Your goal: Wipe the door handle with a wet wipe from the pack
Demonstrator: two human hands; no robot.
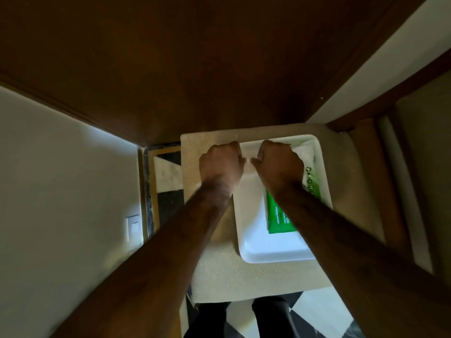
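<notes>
A green and white wet wipe pack (pixel 280 215) lies in a white tray (pixel 263 252), partly hidden under my right forearm. Above the tray's far left part, my left hand (pixel 220 164) and my right hand (pixel 280 164) are both clenched, facing each other. A blurred white wipe (pixel 249 160) stretches between their fingertips. The dark brown door (pixel 195 57) fills the top of the view. No door handle is visible.
The tray rests on a beige textured seat or stool top (pixel 244 276) pushed against the door. A pale wall (pixel 61 179) with a white light switch (pixel 133 226) is on the left. A wooden frame (pixel 366 106) runs at right. My dark trouser legs (pixel 244 318) stand on checkered floor.
</notes>
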